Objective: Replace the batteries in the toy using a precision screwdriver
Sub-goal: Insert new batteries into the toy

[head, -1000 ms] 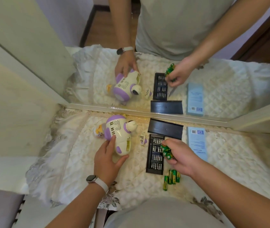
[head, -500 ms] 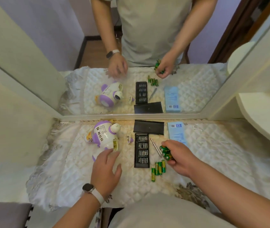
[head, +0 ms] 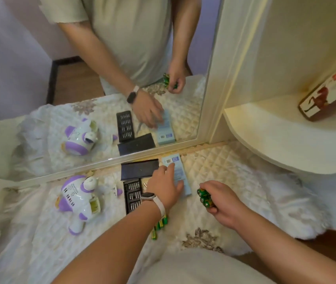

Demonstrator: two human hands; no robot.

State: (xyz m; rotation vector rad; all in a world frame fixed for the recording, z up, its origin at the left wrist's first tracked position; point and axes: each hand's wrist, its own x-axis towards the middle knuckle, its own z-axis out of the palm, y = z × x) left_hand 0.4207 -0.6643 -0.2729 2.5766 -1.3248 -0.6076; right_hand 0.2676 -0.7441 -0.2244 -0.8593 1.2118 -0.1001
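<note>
The white and purple toy (head: 77, 199) lies on the quilted cloth at the left, its battery bay (head: 94, 205) uncovered. My left hand (head: 166, 184) reaches across the black bit tray (head: 132, 194), fingers spread and resting on the pale blue box (head: 180, 177). My right hand (head: 222, 202) is closed around a bunch of green batteries (head: 204, 197), held above the cloth to the right of the box. More green batteries (head: 160, 224) lie on the cloth under my left wrist. A small piece of the screwdriver (head: 145, 184) shows beside the tray.
The tray's black lid (head: 139, 169) lies against a mirror frame (head: 109, 160) that runs along the back. A purple-tipped small part (head: 117, 191) lies between toy and tray. A cream shelf (head: 286, 136) with a brown and white box (head: 327, 95) juts out at the right.
My left hand left the toy and crossed right over the bit tray to the blue box. My right hand, still holding batteries, shifted right. The camera view swung to the right.
</note>
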